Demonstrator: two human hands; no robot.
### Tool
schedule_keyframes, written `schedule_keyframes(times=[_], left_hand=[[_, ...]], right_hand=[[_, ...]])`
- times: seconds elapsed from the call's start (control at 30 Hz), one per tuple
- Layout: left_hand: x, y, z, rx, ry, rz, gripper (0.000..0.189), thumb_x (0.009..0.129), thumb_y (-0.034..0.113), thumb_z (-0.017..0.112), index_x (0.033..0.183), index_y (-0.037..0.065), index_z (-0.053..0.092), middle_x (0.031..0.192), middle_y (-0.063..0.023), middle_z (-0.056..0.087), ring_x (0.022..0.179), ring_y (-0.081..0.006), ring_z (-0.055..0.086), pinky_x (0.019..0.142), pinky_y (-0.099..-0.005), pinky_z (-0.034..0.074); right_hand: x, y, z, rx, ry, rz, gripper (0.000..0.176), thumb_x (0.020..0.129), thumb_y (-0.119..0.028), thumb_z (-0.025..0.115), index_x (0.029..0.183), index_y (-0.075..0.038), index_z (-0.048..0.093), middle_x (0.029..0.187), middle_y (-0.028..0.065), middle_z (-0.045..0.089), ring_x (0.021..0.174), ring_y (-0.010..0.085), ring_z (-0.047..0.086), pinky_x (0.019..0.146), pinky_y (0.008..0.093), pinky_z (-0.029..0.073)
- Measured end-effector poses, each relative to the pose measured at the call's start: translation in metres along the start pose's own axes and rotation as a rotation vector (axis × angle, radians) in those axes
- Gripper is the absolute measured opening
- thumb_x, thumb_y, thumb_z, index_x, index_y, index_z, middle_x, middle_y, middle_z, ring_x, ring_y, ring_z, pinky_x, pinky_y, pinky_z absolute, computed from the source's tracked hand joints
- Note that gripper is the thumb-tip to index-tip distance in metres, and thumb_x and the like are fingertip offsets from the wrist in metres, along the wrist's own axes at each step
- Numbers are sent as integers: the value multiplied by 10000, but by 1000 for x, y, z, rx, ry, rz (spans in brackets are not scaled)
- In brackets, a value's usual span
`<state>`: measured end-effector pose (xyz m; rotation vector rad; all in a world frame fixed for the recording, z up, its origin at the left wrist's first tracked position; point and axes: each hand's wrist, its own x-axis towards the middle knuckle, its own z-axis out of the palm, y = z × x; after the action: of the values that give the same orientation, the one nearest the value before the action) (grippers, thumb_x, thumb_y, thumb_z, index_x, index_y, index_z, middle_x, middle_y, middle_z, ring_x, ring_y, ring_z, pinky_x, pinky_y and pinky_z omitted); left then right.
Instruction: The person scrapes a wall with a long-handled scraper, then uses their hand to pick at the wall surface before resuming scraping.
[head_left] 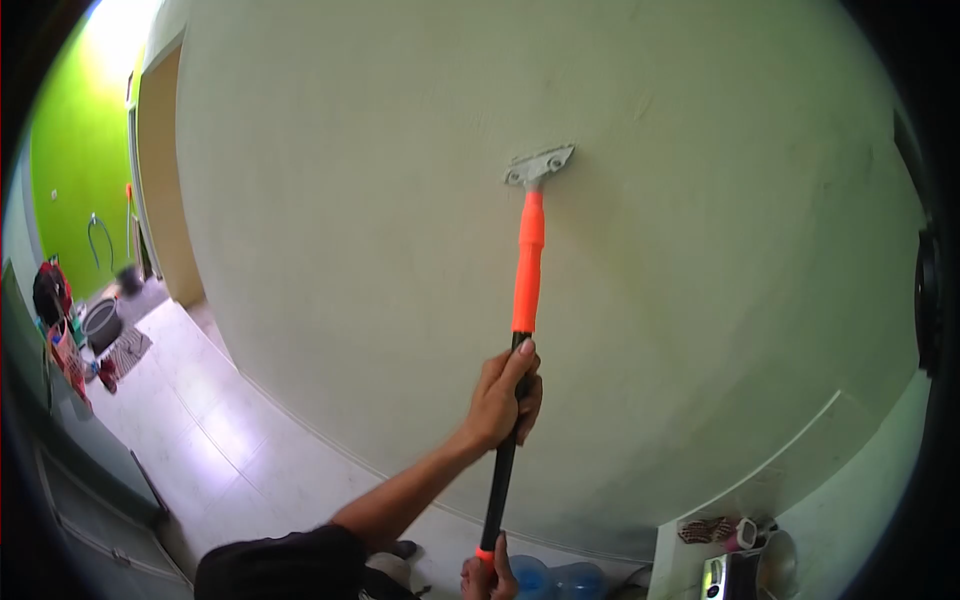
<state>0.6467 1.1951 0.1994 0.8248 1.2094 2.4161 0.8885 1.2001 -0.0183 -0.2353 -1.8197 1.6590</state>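
Note:
A long-handled scraper [527, 260] with an orange neck, a black pole and a grey metal head stands nearly upright before the pale wall [350, 200]. Its head lies at the wall surface, slightly tilted. My left hand [503, 397] is wrapped round the black pole just below the orange part, thumb on top. Lower down, at the bottom edge of the view, my right hand [488, 573] grips the pole's end by an orange ring; part of that hand is cut off by the frame.
Tiled floor [230, 430] runs along the wall to a doorway [160, 170] at left. A dark tub [102, 326] and a mat [127, 352] lie beyond. Blue bottles [555, 580] stand at the bottom; a low ledge [665, 565] with shoes [706, 530] is at lower right.

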Motion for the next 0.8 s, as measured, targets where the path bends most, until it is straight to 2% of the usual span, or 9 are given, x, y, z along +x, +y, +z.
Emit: schedule_keyframes(times=[0.03,0.07,0.17,0.27,0.37,0.47,0.63,0.73,0.8], left_hand=[[-2,0,1,12,-3,-14,480,1107,503,421,836,109,381,507,3,358,295,-139,384,289,-295,337],[-9,-2,3,7,8,-32,485,1105,511,417,836,110,380,508,3,358,295,-138,385,290,-294,337],[-10,-5,-2,21,17,-24,491,1103,526,405,845,109,387,507,2,357,290,-140,387,281,-287,332],[9,23,-4,17,-6,34,485,1098,528,410,860,105,403,501,-2,356,277,-145,387,264,-279,313],[-4,2,0,14,34,-7,483,1101,519,424,842,113,385,508,-3,370,296,-142,390,285,-300,334],[-10,-15,-3,1,44,-24,476,1100,513,433,858,104,399,508,-4,378,295,-145,388,284,-301,327],[13,22,2,32,20,50,500,1096,537,402,857,97,400,496,-9,364,283,-142,400,263,-282,317],[-5,-15,7,43,45,16,497,1094,532,413,848,101,395,492,-3,356,283,-144,398,261,-286,319],[-15,-28,17,-15,9,-47,449,1106,471,443,846,111,383,513,3,373,291,-147,383,287,-296,340]], right_hand=[[-4,6,1,-6,-6,-44,265,1049,-54,546,1300,13,593,803,-19,523,703,84,460,648,228,401],[-6,-18,3,14,10,-16,377,1045,-46,543,1417,11,551,801,-13,524,703,88,457,651,236,405],[-6,-28,8,65,9,108,434,1039,-32,523,1471,5,522,798,-5,521,702,93,454,652,241,407],[21,-52,26,106,-10,37,477,1038,-33,519,1512,7,488,793,-6,516,694,89,449,650,243,405],[-1,-1,1,-6,-31,1,502,1037,-30,519,1534,15,463,786,-6,512,685,87,445,644,245,407],[-3,-6,-11,36,-75,25,554,1031,-18,531,1572,4,417,783,-10,514,682,84,444,642,240,411],[28,-36,10,-2,-56,-53,575,1035,-24,564,1590,-58,417,812,-27,540,697,72,474,655,222,432],[-10,12,-11,33,2,28,562,1056,-47,553,1598,-70,404,777,-27,537,653,60,441,621,209,411],[-16,9,-21,100,20,52,567,1067,-75,553,1607,-63,381,742,-27,531,613,55,404,580,211,390]])
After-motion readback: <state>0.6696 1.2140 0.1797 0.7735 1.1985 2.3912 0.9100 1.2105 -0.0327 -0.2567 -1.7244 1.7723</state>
